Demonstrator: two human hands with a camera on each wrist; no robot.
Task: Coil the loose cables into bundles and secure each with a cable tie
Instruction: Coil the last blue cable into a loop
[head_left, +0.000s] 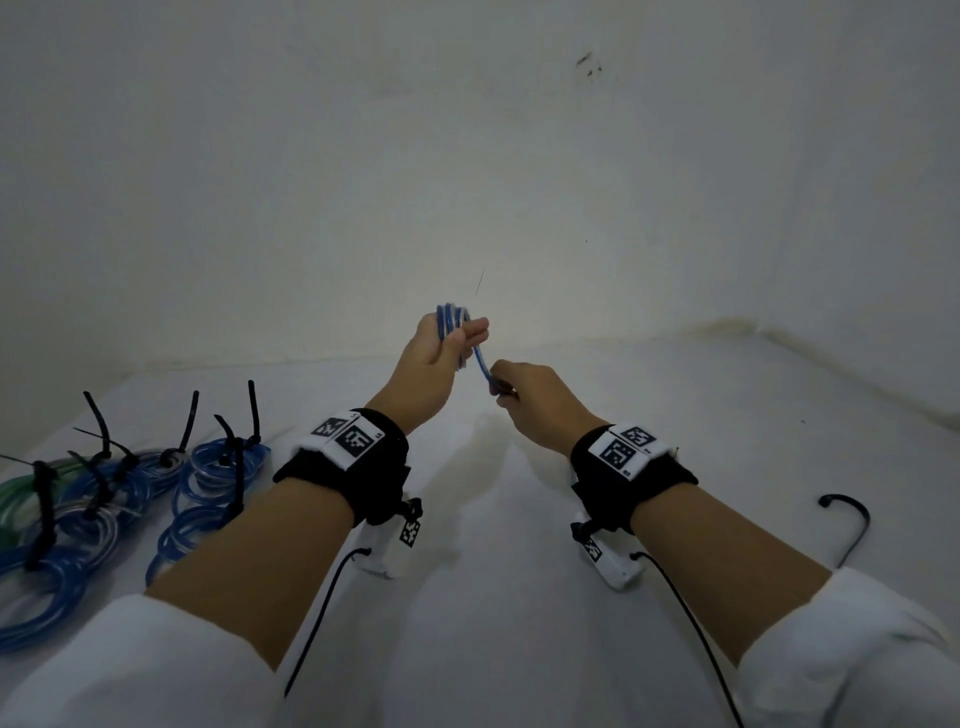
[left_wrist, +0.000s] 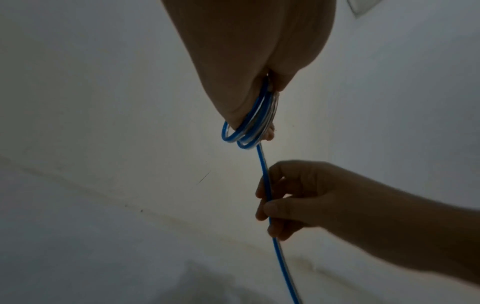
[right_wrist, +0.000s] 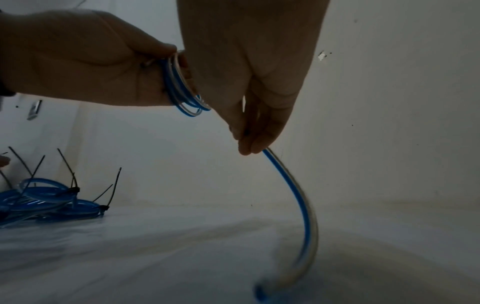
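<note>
Coiling a blue cable, tied bundles already lying at left on the bench.

The left hand grips the blue cable as small loops held above the bench; the right hand pinches its free tail. Next, I judge: wrap the tail on, then fetch the loose tie.

The head view is dim and bluish, brightest on the wall just behind the raised hands and darker toward the corners. Soft shadows lie on the white table under the forearms. Straight edges bow at the borders. Both wrist views are darker and grainy, the hands nearly in silhouette. The blue cable smears into blur at its lower end.
</note>
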